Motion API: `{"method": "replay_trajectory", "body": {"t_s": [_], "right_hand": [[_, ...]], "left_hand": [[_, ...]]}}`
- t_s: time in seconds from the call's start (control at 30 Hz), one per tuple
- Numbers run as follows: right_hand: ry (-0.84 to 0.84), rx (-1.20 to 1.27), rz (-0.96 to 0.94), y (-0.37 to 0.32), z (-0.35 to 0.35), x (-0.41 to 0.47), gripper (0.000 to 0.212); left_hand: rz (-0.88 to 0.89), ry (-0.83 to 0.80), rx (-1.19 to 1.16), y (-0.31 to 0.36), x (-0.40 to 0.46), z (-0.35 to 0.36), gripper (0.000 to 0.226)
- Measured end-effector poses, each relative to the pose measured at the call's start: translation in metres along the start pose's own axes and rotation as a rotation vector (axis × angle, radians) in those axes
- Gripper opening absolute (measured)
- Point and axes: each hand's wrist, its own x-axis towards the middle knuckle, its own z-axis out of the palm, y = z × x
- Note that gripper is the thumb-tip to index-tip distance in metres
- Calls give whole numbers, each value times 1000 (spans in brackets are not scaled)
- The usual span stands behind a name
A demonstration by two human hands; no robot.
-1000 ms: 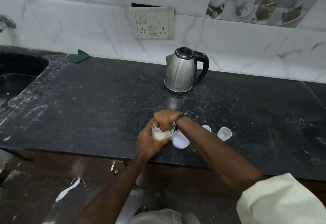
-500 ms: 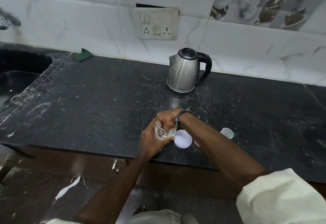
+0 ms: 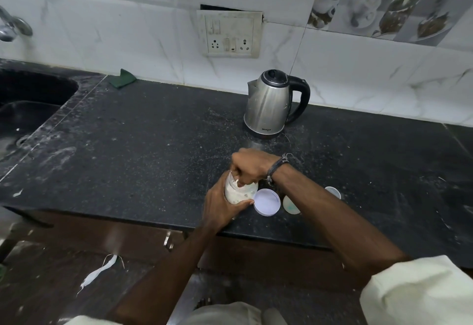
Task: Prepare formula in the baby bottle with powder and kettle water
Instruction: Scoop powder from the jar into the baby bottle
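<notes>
Both hands are busy: I've got my left hand [image 3: 225, 208] gripping the powder jar [image 3: 239, 191] near the counter [image 3: 128, 150] edge, well in front of the kettle [image 3: 271, 104], while my right hand [image 3: 252, 168], fingers curled into its mouth, sits a touch higher than a moment ago, so powder may be coming. Jar lid [image 3: 267, 201] lies just beside the jar.

Only a small dark brand mark low on the steel kettle [image 3: 267, 105] shows here, and it's too tiny to read.
</notes>
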Motion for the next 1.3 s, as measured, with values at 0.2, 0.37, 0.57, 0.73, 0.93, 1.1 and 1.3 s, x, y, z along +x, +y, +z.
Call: {"method": "replay_trajectory", "body": {"t_s": [0.2, 0.37, 0.57, 0.73, 0.93, 1.1, 1.3], "right_hand": [[171, 3, 4, 5, 4, -16, 38], [175, 8, 48, 6, 10, -19, 38], [182, -15, 41, 2, 21, -21, 45], [151, 42, 2, 0, 22, -22, 42], [162, 192, 66, 15, 21, -23, 33], [229, 320, 125, 33, 13, -28, 31], [286, 390, 106, 39, 11, -37, 33]], "left_hand": [[39, 0, 5, 0, 0, 1, 95], [44, -4, 15, -3, 0, 2, 96], [35, 9, 15, 1, -2, 1, 92], [38, -1, 9, 0, -2, 2, 93], [53, -5, 31, 4, -3, -1, 92], [59, -15, 45, 4, -3, -1, 92], [57, -15, 48, 3, -3, 0, 92]]}}
